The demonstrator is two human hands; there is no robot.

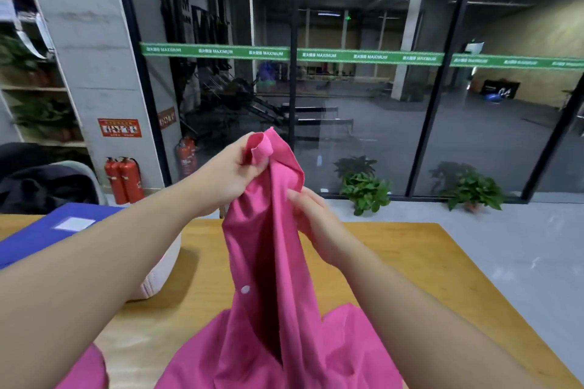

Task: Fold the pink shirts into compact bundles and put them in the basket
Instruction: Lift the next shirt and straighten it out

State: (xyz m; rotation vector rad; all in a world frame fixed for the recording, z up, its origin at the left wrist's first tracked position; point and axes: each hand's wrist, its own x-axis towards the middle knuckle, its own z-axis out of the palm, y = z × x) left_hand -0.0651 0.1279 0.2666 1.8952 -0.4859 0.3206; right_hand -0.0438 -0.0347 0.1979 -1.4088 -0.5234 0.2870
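A pink shirt with a white button hangs lifted above the wooden table, its lower part draped at the front edge. My left hand grips the shirt's top end, where the fabric curls over my fingers. My right hand pinches the cloth a little lower on the right side. More pink fabric lies at the bottom left. A white basket stands on the table at the left, mostly hidden behind my left forearm.
A blue folder lies across the basket at the left. Beyond the table's far edge are grey floor, potted plants, a glass wall and red fire extinguishers. A dark chair stands at the far left.
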